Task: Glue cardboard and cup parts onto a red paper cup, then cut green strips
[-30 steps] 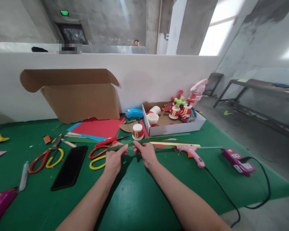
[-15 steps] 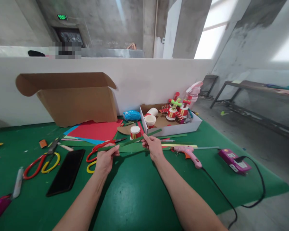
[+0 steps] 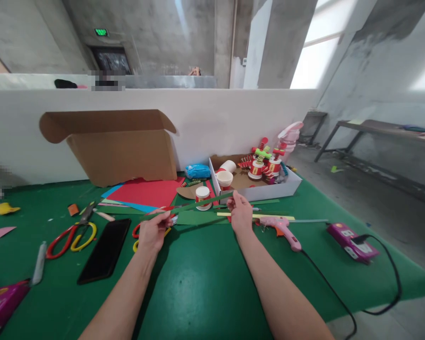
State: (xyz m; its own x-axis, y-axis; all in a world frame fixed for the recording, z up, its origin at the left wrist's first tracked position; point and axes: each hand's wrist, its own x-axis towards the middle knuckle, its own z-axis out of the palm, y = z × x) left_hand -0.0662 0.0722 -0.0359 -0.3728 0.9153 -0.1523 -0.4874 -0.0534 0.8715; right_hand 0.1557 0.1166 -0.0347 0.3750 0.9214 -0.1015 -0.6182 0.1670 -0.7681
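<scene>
My left hand (image 3: pixel 152 233) pinches the near left end of a long green paper strip (image 3: pixel 198 203). My right hand (image 3: pixel 240 213) pinches the strip's far right end, and the strip stretches between them, raised a little above the green table mat (image 3: pixel 205 283). Under the strip lie a green paper sheet (image 3: pixel 201 217) and red-and-yellow scissors (image 3: pixel 141 231), partly hidden by my left hand. A small red-banded paper cup (image 3: pixel 203 195) stands just behind the strip.
A pink glue gun (image 3: pixel 281 229) with a black cord lies right of my right hand. A black phone (image 3: pixel 104 250) and a second pair of scissors (image 3: pixel 71 235) lie to the left. Red paper sheets (image 3: pixel 145 191), an open brown carton (image 3: pixel 120 146) and a white box of cup crafts (image 3: pixel 258 182) stand behind.
My hands have slid apart along the green strip, the right one moving right and away, the left one moving left, so the strip is now held near its ends.
</scene>
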